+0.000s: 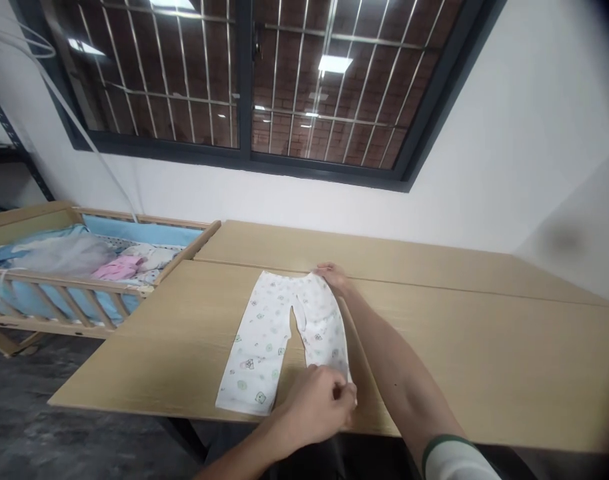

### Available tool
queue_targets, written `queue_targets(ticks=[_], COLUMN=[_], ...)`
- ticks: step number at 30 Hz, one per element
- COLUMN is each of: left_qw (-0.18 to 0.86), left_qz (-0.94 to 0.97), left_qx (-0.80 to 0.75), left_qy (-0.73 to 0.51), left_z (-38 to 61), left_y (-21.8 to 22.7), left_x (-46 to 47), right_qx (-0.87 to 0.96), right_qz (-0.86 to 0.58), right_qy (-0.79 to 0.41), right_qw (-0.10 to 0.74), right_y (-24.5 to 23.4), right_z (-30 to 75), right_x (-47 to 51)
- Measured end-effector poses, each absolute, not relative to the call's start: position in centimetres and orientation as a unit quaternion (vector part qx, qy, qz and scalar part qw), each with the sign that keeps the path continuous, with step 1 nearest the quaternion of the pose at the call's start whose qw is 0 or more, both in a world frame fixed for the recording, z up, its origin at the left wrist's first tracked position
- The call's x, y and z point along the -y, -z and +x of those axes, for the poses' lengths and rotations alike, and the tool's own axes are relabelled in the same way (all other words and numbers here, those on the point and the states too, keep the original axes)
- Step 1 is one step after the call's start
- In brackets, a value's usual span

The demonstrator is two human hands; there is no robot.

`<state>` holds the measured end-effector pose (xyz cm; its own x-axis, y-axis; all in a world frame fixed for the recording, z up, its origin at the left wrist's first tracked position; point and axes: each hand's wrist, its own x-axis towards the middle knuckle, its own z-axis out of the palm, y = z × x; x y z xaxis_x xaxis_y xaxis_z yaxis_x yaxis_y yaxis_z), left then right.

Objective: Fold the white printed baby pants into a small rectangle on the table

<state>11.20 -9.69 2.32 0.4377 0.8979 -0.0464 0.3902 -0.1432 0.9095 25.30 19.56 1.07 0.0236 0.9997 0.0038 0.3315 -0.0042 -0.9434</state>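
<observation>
Small white baby trousers (pixel 269 333) with a green and grey print lie flat on the wooden table (pixel 484 347), waistband at the far end and legs toward me. My left hand (pixel 321 400) is closed in a pinch on the hem of the right leg near the table's front edge. My right hand (pixel 331 277) reaches across to the far right corner of the waistband and grips it with curled fingers. The left leg lies flat and untouched.
A wooden baby cot (pixel 74 287) with blue lining stands left of the table; it holds pink and white clothes (pixel 129 263). A white wall with a dark barred window (pixel 264 87) rises behind the table. Dark floor lies below left.
</observation>
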Motion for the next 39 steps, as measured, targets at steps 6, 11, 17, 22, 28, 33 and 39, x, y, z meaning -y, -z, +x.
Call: queue_targets(ticks=[6,11,17,22,28,33,39], left_qw=[0.523,0.443,0.365,0.074,-0.16,-0.213,-0.228], left_qz=[0.594,0.566,0.569,0.631,0.739,0.723,0.662], left_qx=[-0.465,-0.574,-0.644,-0.699,-0.572,-0.587,-0.651], left_qy=[-0.397,-0.391,-0.358,-0.326,-0.318,-0.296,-0.293], left_z=[4.3,-0.9,-4.8,-5.4,-1.7,0.1,1.2], left_y=[-2.2,-0.8,2.1,3.0,3.6,7.8,11.9], left_x=[13.2,15.4,16.2,17.4,20.3,20.3,19.2], right_qx=[0.606,0.659,0.725,0.777,0.935,0.961,0.966], right_qz=[-0.582,-0.59,-0.59,-0.559,-0.231,-0.052,-0.105], right_qy=[-0.366,-0.316,-0.247,-0.191,-0.22,-0.266,-0.236], right_qw=[0.401,0.344,0.257,0.218,0.152,0.057,0.012], right_y=[-3.9,-3.0,-1.1,-2.3,-3.4,-2.1,0.9], right_z=[18.2,10.9,6.7,5.7,6.5,10.5,12.4], right_x=[-20.4,-20.4,-19.0,-16.7,-5.3,4.3,-1.5])
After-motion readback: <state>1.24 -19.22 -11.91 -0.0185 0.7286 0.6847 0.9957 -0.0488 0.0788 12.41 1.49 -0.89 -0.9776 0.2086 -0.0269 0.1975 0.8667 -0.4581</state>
